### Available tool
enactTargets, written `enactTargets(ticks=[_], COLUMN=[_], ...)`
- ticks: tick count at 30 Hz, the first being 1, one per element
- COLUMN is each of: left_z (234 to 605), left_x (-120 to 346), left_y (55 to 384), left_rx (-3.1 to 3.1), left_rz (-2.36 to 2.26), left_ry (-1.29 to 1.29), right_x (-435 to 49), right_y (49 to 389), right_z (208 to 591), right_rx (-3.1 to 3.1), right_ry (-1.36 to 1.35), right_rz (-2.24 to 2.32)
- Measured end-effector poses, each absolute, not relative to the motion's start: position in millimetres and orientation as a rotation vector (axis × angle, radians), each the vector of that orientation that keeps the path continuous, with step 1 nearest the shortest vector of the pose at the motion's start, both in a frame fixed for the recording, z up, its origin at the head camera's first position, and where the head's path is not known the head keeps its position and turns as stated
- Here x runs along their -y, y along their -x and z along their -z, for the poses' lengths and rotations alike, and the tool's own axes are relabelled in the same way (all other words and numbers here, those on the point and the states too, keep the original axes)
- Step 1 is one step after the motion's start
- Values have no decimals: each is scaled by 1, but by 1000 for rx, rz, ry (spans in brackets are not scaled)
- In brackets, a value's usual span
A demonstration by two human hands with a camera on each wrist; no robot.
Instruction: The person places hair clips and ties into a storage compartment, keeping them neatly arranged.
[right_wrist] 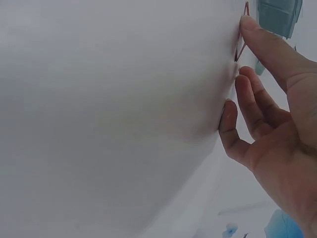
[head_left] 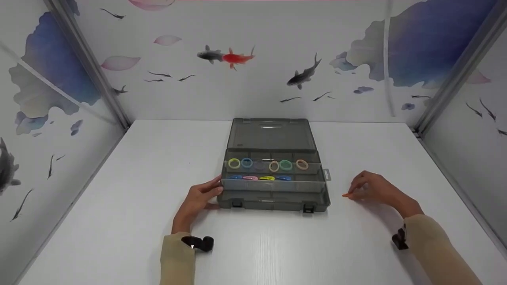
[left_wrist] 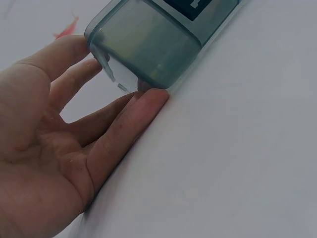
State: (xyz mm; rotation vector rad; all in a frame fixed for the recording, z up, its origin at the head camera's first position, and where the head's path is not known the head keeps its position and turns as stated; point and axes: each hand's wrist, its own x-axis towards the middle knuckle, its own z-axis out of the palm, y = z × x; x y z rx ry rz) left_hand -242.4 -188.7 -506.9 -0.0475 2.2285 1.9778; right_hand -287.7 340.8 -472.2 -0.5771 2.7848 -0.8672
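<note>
A dark translucent storage box (head_left: pixel 273 200) stands on the white table with its lid (head_left: pixel 272 134) folded back. Inside, colored hair ties (head_left: pixel 286 165) lie in the compartments of one row. In front of them is a row of hair clips (head_left: pixel 250 178), blue, pink and yellow. My left hand (head_left: pixel 198 200) grips the box's left front corner, thumb at the upper edge and other fingers low along it, as the left wrist view shows. Right of the box, my right hand (head_left: pixel 370 189) pinches an orange hair clip (head_left: pixel 347 195) close to the table surface; the fingers partly hide it.
Two latches (head_left: pixel 309 208) hang on the box's front edge, and a pale tab (head_left: pixel 326 174) sticks out at its right side. White panels (head_left: pixel 261 23) printed with fish and petals enclose the table at the back and both sides.
</note>
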Motion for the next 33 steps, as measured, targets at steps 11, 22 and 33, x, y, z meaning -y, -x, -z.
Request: enactTargets(ticks=[11,22,33], left_z=[511,508,506], left_x=[188,190,191], left_y=[244,244,243], left_rx=[-2234,-2232,-2238], left_rz=[-1966,-1955,-1948], left_ry=[58,53,32], right_x=[-340,-345,-309], right_y=[288,289,299], right_z=[476,468,438], right_rx=[-2791,-2765,-2898], right_ry=[468,539,601], right_rz=[856,955,1027])
